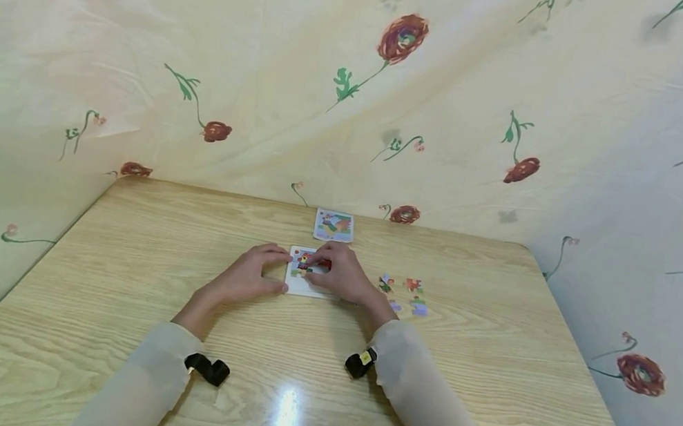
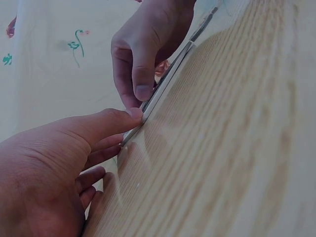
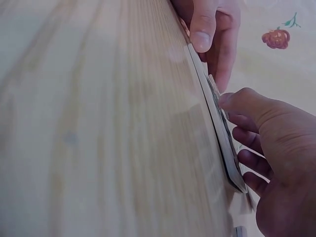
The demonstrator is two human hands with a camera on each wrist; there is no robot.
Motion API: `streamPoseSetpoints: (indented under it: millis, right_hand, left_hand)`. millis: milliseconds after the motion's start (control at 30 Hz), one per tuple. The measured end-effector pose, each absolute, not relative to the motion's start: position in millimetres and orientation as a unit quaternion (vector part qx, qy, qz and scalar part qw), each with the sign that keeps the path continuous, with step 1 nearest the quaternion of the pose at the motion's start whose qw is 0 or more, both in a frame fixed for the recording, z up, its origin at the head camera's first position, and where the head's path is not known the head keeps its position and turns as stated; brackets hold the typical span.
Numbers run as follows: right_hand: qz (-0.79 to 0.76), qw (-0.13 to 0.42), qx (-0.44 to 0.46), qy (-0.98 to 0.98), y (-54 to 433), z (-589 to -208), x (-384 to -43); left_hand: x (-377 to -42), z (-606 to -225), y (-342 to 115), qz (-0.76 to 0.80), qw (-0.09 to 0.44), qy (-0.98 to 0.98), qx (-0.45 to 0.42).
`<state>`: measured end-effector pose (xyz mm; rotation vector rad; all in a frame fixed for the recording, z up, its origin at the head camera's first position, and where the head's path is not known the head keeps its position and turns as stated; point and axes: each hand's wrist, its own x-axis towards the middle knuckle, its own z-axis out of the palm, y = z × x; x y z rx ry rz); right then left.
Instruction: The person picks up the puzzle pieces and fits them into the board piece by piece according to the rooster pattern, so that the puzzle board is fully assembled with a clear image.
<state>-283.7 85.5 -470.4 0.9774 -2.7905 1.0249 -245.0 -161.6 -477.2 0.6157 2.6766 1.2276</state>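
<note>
A white square puzzle board (image 1: 311, 291) lies flat on the table, with colourful pieces (image 1: 299, 269) set in its left part. My left hand (image 1: 250, 274) holds the board's left side, thumb near the lower corner and fingertips at the upper one. Over the board, my right hand (image 1: 341, 272) pinches a small puzzle piece between thumb and fingers, low against the surface. That hand hides the board's right part, where some red shows beneath its fingers. From the right wrist view, the right thumb (image 3: 247, 103) sits right at the board's top face.
Several loose puzzle pieces (image 1: 419, 306) lie on the wooden table (image 1: 475, 366) to the right of the board. Behind the board is a square picture card (image 1: 334, 226) with a similar colourful scene. A flowered cloth (image 1: 279, 95) hangs along the table's back and sides.
</note>
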Motion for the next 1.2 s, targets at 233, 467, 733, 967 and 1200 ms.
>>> streamPoseSetpoints:
  millis: [233, 467, 733, 967, 1200]
  right_hand:
    - [0.304, 0.014, 0.301, -0.904, 82.2, -469.7, -284.8]
    - [0.309, 0.013, 0.293, -0.905, 81.9, -468.7, -285.7]
    - [0.309, 0.026, 0.315, -0.897, 82.9, -468.0, -286.7]
    - [0.324, 0.010, 0.323, -0.889, 81.4, -466.0, -288.0]
    - [0.328, -0.010, 0.336, -0.883, 81.7, -468.5, -293.4]
  left_hand:
    - [-246.9, -476.9, -162.1, 0.405, 0.068, 0.888, 0.207]
    - [-249.3, -476.5, -161.2, 0.409, 0.067, 0.886, 0.208]
    - [-249.5, -474.6, -161.3, 0.411, 0.069, 0.885, 0.207]
    - [-248.4, -474.2, -161.0, 0.413, 0.071, 0.885, 0.203]
    - [-249.6, -475.1, -160.6, 0.420, 0.070, 0.880, 0.209]
